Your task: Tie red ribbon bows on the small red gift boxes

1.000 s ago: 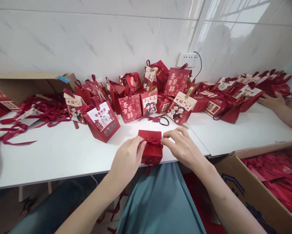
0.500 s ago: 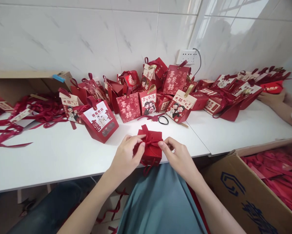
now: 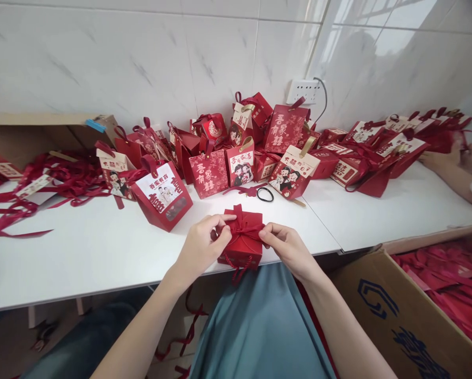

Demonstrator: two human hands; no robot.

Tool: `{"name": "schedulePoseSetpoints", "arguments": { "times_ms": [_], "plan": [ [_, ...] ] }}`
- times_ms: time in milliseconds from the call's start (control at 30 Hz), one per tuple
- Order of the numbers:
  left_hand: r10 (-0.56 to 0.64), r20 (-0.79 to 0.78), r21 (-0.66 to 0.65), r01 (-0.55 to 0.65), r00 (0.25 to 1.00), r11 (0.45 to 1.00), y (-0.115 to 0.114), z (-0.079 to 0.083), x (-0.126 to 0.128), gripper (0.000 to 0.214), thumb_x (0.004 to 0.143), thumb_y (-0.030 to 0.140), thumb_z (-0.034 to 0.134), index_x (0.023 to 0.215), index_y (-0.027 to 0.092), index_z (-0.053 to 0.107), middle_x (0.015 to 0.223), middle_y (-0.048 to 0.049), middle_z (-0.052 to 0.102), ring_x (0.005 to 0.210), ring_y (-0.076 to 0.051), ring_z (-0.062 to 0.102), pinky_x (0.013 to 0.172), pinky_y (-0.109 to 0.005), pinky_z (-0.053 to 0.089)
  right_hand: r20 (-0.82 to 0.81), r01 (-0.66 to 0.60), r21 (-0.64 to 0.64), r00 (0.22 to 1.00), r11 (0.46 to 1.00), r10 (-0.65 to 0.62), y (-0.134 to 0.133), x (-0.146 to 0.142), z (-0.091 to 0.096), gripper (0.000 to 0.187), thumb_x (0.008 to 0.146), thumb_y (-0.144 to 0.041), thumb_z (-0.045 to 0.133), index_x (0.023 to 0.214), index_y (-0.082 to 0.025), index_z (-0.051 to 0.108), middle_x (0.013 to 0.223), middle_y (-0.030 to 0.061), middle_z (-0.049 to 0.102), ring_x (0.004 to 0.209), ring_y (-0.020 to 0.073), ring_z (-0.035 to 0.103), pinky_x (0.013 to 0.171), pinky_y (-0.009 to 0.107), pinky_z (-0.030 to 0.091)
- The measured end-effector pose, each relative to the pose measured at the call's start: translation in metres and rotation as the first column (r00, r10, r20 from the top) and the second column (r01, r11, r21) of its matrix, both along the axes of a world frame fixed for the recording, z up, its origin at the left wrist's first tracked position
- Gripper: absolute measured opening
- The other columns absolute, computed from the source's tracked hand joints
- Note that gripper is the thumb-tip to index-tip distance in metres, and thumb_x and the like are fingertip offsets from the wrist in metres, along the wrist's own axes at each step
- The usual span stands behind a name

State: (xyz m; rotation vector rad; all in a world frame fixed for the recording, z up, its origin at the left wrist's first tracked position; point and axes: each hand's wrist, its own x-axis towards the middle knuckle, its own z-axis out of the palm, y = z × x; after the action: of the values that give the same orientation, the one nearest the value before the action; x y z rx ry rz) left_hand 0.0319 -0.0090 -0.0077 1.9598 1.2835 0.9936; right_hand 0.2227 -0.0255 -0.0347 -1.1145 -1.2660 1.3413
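Note:
A small red gift box (image 3: 241,255) stands at the table's front edge, close to my body. On its top lies a bow of red ribbon (image 3: 240,229), and a twisted red cord (image 3: 239,268) hangs down its front. My left hand (image 3: 208,237) pinches the bow's left loop between thumb and fingers, with the index finger stretched over the box top. On the other side, my right hand (image 3: 283,239) pinches the bow's right loop. Just behind the box lie a black hair tie (image 3: 264,195) and a flat dark red ribbon piece (image 3: 241,190).
Several red gift boxes (image 3: 210,175) line the wall side of the white table (image 3: 101,252). Loose ribbons (image 3: 66,176) pile up at left beside an open carton (image 3: 109,129). A cardboard box (image 3: 378,295) of red ribbons stands at right, below another person's hands (image 3: 444,158).
The bow's loops look spread wider and flatter, with my hands still on either side. At far right, the other person's hands have turned or shifted the red thing they hold.

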Motion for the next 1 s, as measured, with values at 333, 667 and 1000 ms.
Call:
{"name": "schedulePoseSetpoints", "arguments": {
  "times_ms": [333, 667, 1000],
  "plan": [
    [0.067, -0.049, 0.144, -0.059, 0.997, 0.988, -0.004, -0.013, 0.001, 0.016, 0.084, 0.021, 0.044, 0.069, 0.019, 0.047, 0.090, -0.0031, 0.052, 0.079, -0.013, 0.056, 0.068, -0.025, 0.048, 0.304, 0.020, 0.168, 0.950, 0.986, -0.071, 0.013, 0.030, 0.012, 0.040, 0.076, -0.057, 0.056, 0.065, -0.018, 0.054, 0.062, -0.0006, 0.053, 0.060, 0.0132, 0.047, 0.060, 0.027, 0.037],
    [0.133, -0.041, 0.315, -0.114, 0.990, 0.942, -0.005, -0.023, 0.004, 0.006, 0.080, 0.015, 0.049, 0.080, 0.019, 0.046, 0.086, -0.0029, 0.051, 0.080, -0.015, 0.053, 0.069, -0.029, 0.048, 0.735, -0.378, 0.156, 0.662, 0.912, 0.148, 0.069, -0.022, 0.042, 0.029, 0.074, -0.039, 0.065, 0.089, -0.015, 0.065, 0.094, 0.0093, 0.068, 0.083, 0.0202, 0.063, 0.073, 0.030, 0.047],
    [-0.122, -0.123, 0.427, 0.164, 0.985, 0.889, -0.006, -0.017, 0.003, 0.030, 0.082, 0.002, 0.041, 0.093, 0.021, 0.062, 0.091, -0.0039, 0.062, 0.091, -0.018, 0.052, 0.081, -0.033, 0.048, 0.471, -0.249, 0.166, 0.870, 0.954, 0.145, 0.080, -0.030, 0.032, 0.016, 0.071, -0.031, 0.063, 0.065, -0.016, 0.060, 0.072, 0.0023, 0.064, 0.071, 0.0167, 0.059, 0.068, 0.029, 0.047]
  ]
}}
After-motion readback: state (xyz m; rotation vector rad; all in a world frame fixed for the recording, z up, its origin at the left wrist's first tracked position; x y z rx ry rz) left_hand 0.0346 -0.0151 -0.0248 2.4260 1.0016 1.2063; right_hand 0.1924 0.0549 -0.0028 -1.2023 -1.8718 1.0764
